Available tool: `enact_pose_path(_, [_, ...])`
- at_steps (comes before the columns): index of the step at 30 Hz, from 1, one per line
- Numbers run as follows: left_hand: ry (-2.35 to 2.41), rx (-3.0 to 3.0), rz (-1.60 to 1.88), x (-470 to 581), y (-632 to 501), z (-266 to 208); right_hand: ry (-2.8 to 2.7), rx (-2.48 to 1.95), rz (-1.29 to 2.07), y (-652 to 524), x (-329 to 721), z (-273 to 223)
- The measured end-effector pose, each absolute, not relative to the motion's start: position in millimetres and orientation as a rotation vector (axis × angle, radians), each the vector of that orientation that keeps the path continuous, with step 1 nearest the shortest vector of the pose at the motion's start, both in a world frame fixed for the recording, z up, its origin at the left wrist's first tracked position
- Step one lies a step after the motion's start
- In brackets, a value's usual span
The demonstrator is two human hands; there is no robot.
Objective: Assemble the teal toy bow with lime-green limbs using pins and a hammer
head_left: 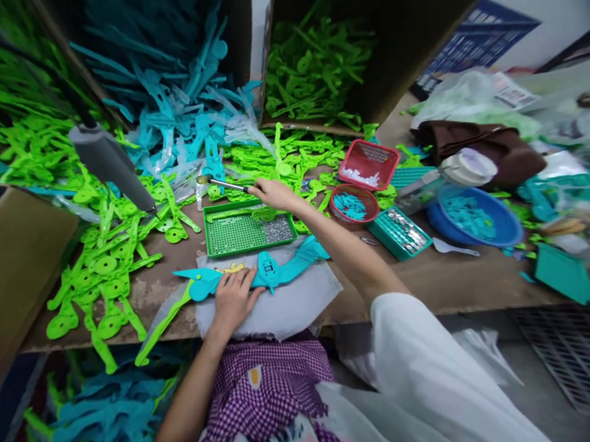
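Crosswise on the Table (456, 278): Left Hand (234, 297) on Blue Piece (268, 273), Right Hand (275, 194) on Hammer-Like Tool (230, 185)

At far left, lime-green pieces (104, 265) spread to the table's edge beneath a grey hanging tool (106, 161); next, a green lever (164, 324) slants toward the person, its upper end meeting the blue piece's left end, though whether they are joined cannot be told; the left hand lies palm down over the blue piece, fingers extended side by side, thumb spread to the right; the blue piece rests on a white sheet (304, 300), its long axis running left to right, right end slightly farther from the person, most of its length right of those fingers; beyond, the hammer-like tool's head points left, past a green tray (226, 234); the right hand's fingers are curled closed around the handle, near the tray's far edge; from them the blue piece lies toward the person, across the tray, leaving the left hand the nearer one; at right stand a green box (385, 238) of silvery parts and a blue bowl (484, 241).
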State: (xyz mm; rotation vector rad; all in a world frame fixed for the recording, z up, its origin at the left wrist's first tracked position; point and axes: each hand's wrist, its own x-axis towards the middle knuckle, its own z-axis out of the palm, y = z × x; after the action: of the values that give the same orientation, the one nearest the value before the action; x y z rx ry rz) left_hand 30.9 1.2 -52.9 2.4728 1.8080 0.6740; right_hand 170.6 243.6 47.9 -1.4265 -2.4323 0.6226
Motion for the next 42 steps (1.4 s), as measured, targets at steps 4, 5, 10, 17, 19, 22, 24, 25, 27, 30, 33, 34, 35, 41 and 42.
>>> enact_pose_path(4, [1.733, 2.453, 0.494, 25, -3, -44, -1.851, -1.289, 1.29, 187, 209, 36])
enact_pose_path(5, [1.697, 2.446, 0.442, 22, -3, -39, -1.68, -1.243, 1.401, 168, 219, 33])
enact_pose_path(10, [1.514, 2.409, 0.452, 28, 24, 10, -1.178, -1.184, 1.461, 85, 258, 24])
enact_pose_path(17, [1.217, 2.186, 1.109, 100, 69, 74, -0.99, -1.157, 1.229, 42, 292, 8])
enact_pose_path(19, [1.195, 2.214, 1.117, 101, 63, 63, -0.959, -1.15, 1.228, 37, 304, 7])
enact_pose_path(22, [1.271, 2.318, 0.997, 75, 48, 33, -0.894, -1.169, 1.275, 27, 320, 4])
enact_pose_path(24, [1.383, 2.381, 0.896, 47, 41, 15, -0.849, -1.211, 1.309, 19, 328, -3])
enact_pose_path(25, [1.427, 2.427, 0.834, 33, 39, 8, -0.832, -1.229, 1.326, 15, 329, -8])
enact_pose_path(27, [1.492, 2.541, 0.679, 8, 38, -2, -0.81, -1.233, 1.369, 11, 329, -18])
enact_pose_path(30, [1.528, 2.638, 0.405, -13, 39, -11, -0.788, -1.184, 1.43, 14, 320, -26])
enact_pose_path(33, [1.432, 2.622, 0.214, -14, 39, -17, -0.778, -1.126, 1.447, 23, 307, -26])
enact_pose_path(34, [1.401, 2.62, 0.183, -12, 39, -19, -0.79, -1.107, 1.447, 26, 304, -25])
enact_pose_path(35, [1.382, 2.625, 0.166, -11, 39, -21, -0.811, -1.096, 1.448, 28, 302, -25])
enact_pose_path(41, [1.3, 2.66, 0.184, -20, 37, -30, -0.882, -1.124, 1.462, 9, 316, -31])
enact_pose_path(42, [1.289, 2.657, 0.203, -24, 37, -30, -0.875, -1.126, 1.448, 0, 319, -33])
